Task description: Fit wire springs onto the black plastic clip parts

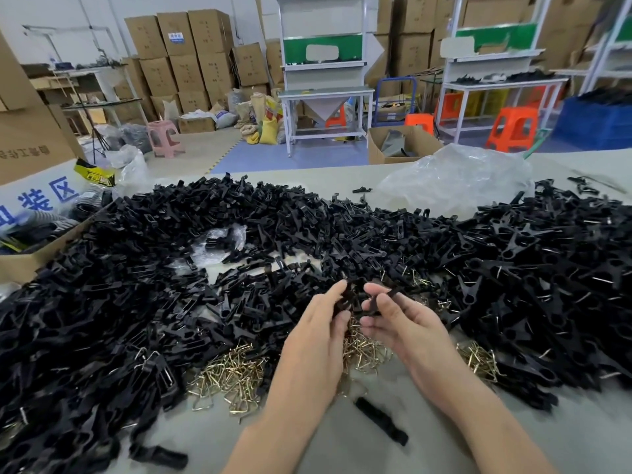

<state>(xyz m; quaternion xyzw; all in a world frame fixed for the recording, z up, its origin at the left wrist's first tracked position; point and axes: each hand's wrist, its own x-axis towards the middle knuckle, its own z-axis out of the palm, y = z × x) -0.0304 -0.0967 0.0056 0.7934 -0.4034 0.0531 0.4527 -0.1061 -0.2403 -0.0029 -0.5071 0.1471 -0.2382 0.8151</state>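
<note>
- Brown cardboard box (30, 265), nine o'clock; the white sign (34, 196) above reads "装区" in blue.
- Heaped black plastic clip parts (136, 302), beyond counting, crowd the grey table (588, 439) from eight to three o'clock.
- Brass-coloured wire springs (232, 374), six o'clock, under both hands.
- Centre: left hand (318, 336) closes its grip on one clip part (345, 302); right hand (400, 319) pinches another.
- Crumpled clear plastic bag (455, 179), one o'clock.

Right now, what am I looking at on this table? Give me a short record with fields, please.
place: workshop table, cardboard boxes stacked behind
left hand: pinches a black clip part
right hand: pinches a black piece; same part or another, unclear
pile of clip parts: heaped across the table
wire springs: brassy heap under and beside the hands
spring in hand: cannot tell
plastic bag: clear, crumpled, at the far right
</note>
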